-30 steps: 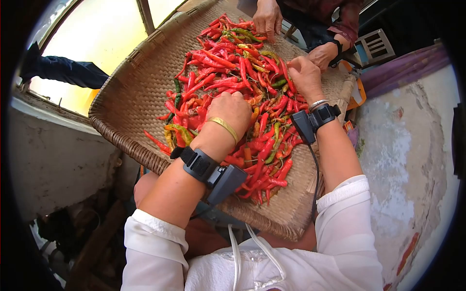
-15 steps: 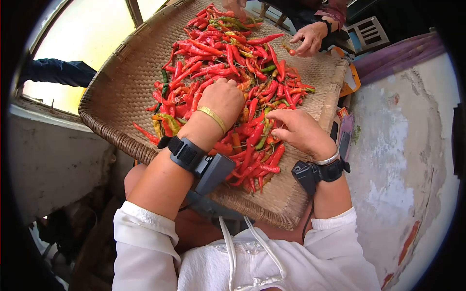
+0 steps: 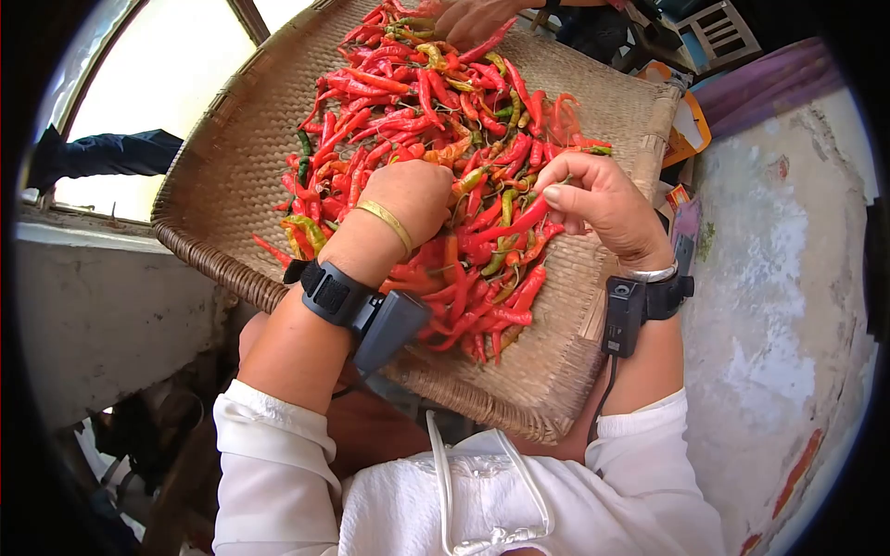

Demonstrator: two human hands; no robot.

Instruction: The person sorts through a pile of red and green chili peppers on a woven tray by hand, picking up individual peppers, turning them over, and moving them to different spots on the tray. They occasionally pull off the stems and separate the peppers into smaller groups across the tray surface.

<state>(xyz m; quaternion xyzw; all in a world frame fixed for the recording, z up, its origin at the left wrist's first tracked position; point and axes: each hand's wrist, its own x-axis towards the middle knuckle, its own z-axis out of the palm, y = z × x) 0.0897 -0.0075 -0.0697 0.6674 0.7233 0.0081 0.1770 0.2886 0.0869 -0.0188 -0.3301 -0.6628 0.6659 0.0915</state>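
A woven basket tray [image 3: 222, 157] holds a heap of red chili peppers [image 3: 389, 88], with a few green and orange ones among them. My left hand [image 3: 408, 196] rests at the middle of the heap, its fingers curled down among the peppers; what they hold, if anything, is hidden. To its right, my right hand [image 3: 598, 206] pinches the end of a red pepper [image 3: 521, 222] between thumb and forefinger, over the heap's right side. Both wrists carry black devices and bands.
Another person's hand [image 3: 473, 20] reaches into the heap at the far side of the tray. A dark sleeve [image 3: 120, 159] shows at the left by the window. A worn wall [image 3: 760, 278] stands at the right, with an orange-edged object [image 3: 688, 130] beside the tray.
My right hand has moved right and up slightly, and now pinches a red pepper. My left hand has shifted slightly left and down. The other person's hand has moved left from the tray's right side.
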